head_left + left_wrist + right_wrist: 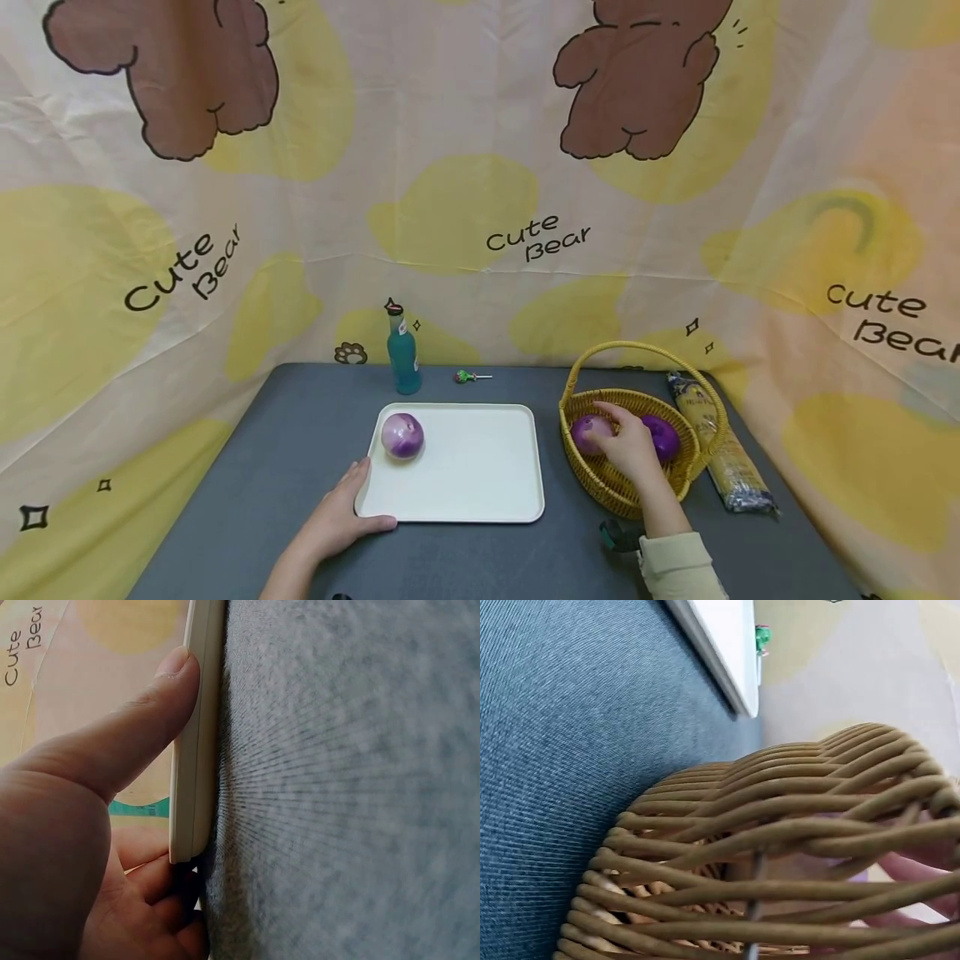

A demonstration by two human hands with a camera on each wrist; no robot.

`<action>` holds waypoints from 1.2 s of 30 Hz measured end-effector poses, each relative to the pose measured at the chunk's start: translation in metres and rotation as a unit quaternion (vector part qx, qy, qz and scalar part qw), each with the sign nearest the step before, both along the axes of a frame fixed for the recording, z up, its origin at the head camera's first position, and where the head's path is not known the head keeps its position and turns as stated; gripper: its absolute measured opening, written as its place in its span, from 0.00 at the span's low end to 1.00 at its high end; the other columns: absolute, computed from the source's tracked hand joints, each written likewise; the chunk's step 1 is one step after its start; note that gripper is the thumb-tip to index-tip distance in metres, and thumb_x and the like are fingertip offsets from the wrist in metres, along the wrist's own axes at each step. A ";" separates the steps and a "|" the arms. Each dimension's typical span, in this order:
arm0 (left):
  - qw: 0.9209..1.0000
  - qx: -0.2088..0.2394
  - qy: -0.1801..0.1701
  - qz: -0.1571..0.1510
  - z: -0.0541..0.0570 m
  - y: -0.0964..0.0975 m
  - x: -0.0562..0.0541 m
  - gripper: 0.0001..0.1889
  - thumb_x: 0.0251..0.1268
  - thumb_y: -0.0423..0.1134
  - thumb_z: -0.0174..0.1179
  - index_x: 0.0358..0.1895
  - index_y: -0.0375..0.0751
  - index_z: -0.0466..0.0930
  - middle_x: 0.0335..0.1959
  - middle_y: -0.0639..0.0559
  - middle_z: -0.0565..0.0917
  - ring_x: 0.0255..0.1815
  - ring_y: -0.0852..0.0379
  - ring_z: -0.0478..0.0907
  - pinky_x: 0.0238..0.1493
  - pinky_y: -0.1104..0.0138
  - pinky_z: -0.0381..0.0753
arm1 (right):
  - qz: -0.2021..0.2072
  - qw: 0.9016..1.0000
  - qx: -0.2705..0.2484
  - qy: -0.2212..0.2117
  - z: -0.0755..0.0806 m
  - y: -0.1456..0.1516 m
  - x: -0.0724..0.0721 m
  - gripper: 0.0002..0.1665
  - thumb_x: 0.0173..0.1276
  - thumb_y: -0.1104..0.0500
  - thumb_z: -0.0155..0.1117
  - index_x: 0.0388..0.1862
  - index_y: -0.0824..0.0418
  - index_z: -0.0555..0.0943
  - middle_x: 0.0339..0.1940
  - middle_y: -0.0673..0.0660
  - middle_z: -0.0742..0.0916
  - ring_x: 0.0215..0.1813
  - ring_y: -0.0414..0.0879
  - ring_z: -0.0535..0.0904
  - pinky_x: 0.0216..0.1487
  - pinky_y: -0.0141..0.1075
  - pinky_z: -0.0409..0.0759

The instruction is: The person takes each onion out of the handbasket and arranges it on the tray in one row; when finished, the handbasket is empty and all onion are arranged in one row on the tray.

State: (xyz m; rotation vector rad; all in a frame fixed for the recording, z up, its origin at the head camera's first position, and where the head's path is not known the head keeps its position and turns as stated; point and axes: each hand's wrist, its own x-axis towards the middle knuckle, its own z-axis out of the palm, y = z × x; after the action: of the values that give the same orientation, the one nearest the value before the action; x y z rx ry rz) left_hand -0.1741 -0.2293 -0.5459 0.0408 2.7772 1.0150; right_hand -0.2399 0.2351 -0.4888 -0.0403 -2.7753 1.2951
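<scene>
A white rectangular tray [472,467] lies on the table with a round purple-and-white onion [402,436] near its far left corner. My left hand [341,512] rests at the tray's near left corner, the thumb along the front rim and the fingers along the left side. In the left wrist view the thumb [176,690] lies against the tray's rim [191,787]. Inside the yellow wicker basket [600,492], my right hand [628,442] holds a purple onion [587,435] between thumb and fingers. A darker purple round vegetable [663,437] sits beside it, partly behind the hand. Basket weave [780,825] hides most of this hand in the right wrist view.
Behind the tray stand a blue bottle [405,358] and, lying flat, a small green-and-red lollipop [468,377]. A long yellow packet [723,450] lies right of the basket, whose tall handle [641,343] arches above it. A printed cloth [450,208] hangs behind the table.
</scene>
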 end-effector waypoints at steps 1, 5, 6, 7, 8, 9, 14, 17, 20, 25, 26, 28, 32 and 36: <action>1.000 -0.001 0.000 0.000 0.000 0.000 0.000 0.65 0.44 0.64 0.77 0.80 0.32 0.51 0.79 0.31 0.57 0.81 0.31 0.49 0.74 0.35 0.55 | 0.003 1.000 0.017 -0.004 -0.001 0.000 0.000 0.34 0.65 0.58 0.73 0.70 0.61 0.75 0.70 0.69 0.77 0.68 0.68 0.74 0.63 0.61 0.75; 1.000 -0.001 0.001 -0.002 -0.002 -0.001 0.000 0.65 0.44 0.64 0.77 0.80 0.32 0.51 0.79 0.31 0.57 0.81 0.31 0.49 0.73 0.35 0.56 | 0.014 0.999 0.047 -0.020 -0.006 -0.001 -0.002 0.37 0.63 0.58 0.74 0.71 0.64 0.74 0.69 0.70 0.77 0.70 0.69 0.71 0.67 0.63 0.71; 1.000 -0.001 0.001 -0.003 -0.002 -0.001 0.000 0.65 0.44 0.64 0.76 0.80 0.33 0.51 0.79 0.31 0.57 0.81 0.31 0.49 0.73 0.34 0.56 | 0.015 0.998 0.052 -0.020 -0.006 -0.001 -0.002 0.38 0.63 0.58 0.74 0.70 0.65 0.74 0.69 0.70 0.77 0.71 0.69 0.70 0.68 0.63 0.70; 1.000 -0.002 0.000 -0.003 -0.002 -0.001 0.000 0.65 0.44 0.64 0.76 0.80 0.33 0.51 0.79 0.31 0.57 0.81 0.31 0.49 0.73 0.34 0.56 | 0.015 0.998 0.059 -0.018 -0.007 -0.001 -0.002 0.38 0.62 0.58 0.75 0.70 0.65 0.73 0.69 0.71 0.77 0.71 0.69 0.70 0.68 0.63 0.69; 1.000 -0.002 0.000 -0.002 -0.002 -0.002 0.000 0.65 0.44 0.64 0.77 0.80 0.33 0.51 0.79 0.31 0.57 0.81 0.31 0.49 0.73 0.34 0.56 | 0.014 0.998 0.064 -0.017 -0.007 0.000 -0.002 0.39 0.62 0.57 0.75 0.70 0.65 0.73 0.69 0.71 0.77 0.71 0.69 0.70 0.69 0.63 0.69; 1.000 -0.002 -0.001 -0.001 -0.002 -0.002 0.001 0.65 0.44 0.64 0.77 0.80 0.33 0.51 0.79 0.31 0.57 0.81 0.31 0.49 0.73 0.34 0.56 | 0.013 0.997 0.068 -0.015 -0.007 0.000 -0.002 0.40 0.61 0.56 0.76 0.70 0.66 0.73 0.68 0.72 0.77 0.70 0.70 0.70 0.68 0.64 0.69; 1.000 -0.002 -0.009 0.003 -0.002 -0.002 0.001 0.66 0.44 0.65 0.77 0.80 0.33 0.50 0.80 0.31 0.55 0.81 0.32 0.48 0.74 0.35 0.55 | 0.009 0.995 0.096 -0.026 -0.004 0.001 0.001 0.45 0.60 0.52 0.77 0.72 0.67 0.70 0.66 0.77 0.73 0.67 0.74 0.70 0.65 0.67 0.70; 1.000 0.000 -0.011 0.004 -0.001 -0.002 0.002 0.66 0.43 0.65 0.77 0.80 0.33 0.50 0.80 0.31 0.55 0.81 0.31 0.48 0.74 0.35 0.55 | 0.014 0.993 0.110 -0.045 -0.001 0.003 0.004 0.49 0.60 0.51 0.76 0.74 0.68 0.67 0.67 0.79 0.70 0.68 0.76 0.66 0.64 0.69 0.69; 1.000 0.001 -0.006 0.002 0.000 -0.002 0.001 0.66 0.43 0.65 0.77 0.80 0.32 0.51 0.79 0.30 0.56 0.81 0.31 0.49 0.74 0.35 0.55 | 0.018 0.990 0.128 -0.054 0.001 0.004 0.005 0.50 0.61 0.48 0.76 0.75 0.69 0.66 0.66 0.80 0.69 0.67 0.78 0.64 0.61 0.71 0.69; 1.000 -0.001 0.003 -0.002 0.000 -0.003 -0.001 0.65 0.44 0.65 0.76 0.79 0.31 0.51 0.79 0.31 0.57 0.81 0.32 0.49 0.74 0.35 0.55 | 0.019 0.990 0.131 -0.049 0.004 0.006 0.005 0.47 0.60 0.48 0.76 0.71 0.71 0.69 0.64 0.79 0.75 0.65 0.77 0.69 0.60 0.69 0.71; 1.000 -0.002 0.003 -0.003 0.000 -0.003 -0.001 0.65 0.44 0.65 0.76 0.79 0.31 0.51 0.79 0.31 0.57 0.81 0.32 0.49 0.74 0.35 0.55 | 0.016 0.991 0.127 -0.049 0.004 0.006 0.005 0.47 0.60 0.48 0.76 0.70 0.71 0.69 0.64 0.78 0.75 0.65 0.76 0.70 0.60 0.69 0.71; 1.000 -0.003 0.003 -0.004 0.000 -0.003 -0.002 0.65 0.44 0.65 0.76 0.80 0.31 0.51 0.79 0.31 0.57 0.81 0.32 0.50 0.74 0.35 0.55 | 0.007 0.992 0.117 -0.046 0.005 0.007 0.006 0.48 0.61 0.47 0.76 0.71 0.72 0.67 0.65 0.77 0.76 0.65 0.74 0.71 0.61 0.68 0.72; 1.000 -0.001 0.005 -0.006 -0.001 -0.002 -0.002 0.66 0.44 0.65 0.77 0.80 0.31 0.51 0.79 0.31 0.57 0.81 0.32 0.50 0.74 0.35 0.55 | -0.016 0.995 0.088 -0.036 0.010 0.007 0.008 0.51 0.63 0.44 0.74 0.74 0.69 0.64 0.68 0.76 0.73 0.67 0.73 0.71 0.63 0.68 0.71; 1.000 0.004 0.011 -0.007 -0.002 -0.002 -0.001 0.65 0.44 0.64 0.77 0.79 0.31 0.51 0.79 0.31 0.57 0.81 0.32 0.49 0.74 0.36 0.55 | -0.022 0.997 0.066 -0.029 0.020 0.005 0.010 0.54 0.64 0.41 0.72 0.78 0.67 0.59 0.72 0.75 0.70 0.69 0.72 0.69 0.64 0.68 0.70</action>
State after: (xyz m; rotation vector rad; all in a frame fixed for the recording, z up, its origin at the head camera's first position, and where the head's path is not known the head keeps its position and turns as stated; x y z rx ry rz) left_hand -0.1752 -0.2313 -0.5477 0.0719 2.7895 1.0281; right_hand -0.2301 0.2405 -0.4687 -0.1316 -2.8836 1.1155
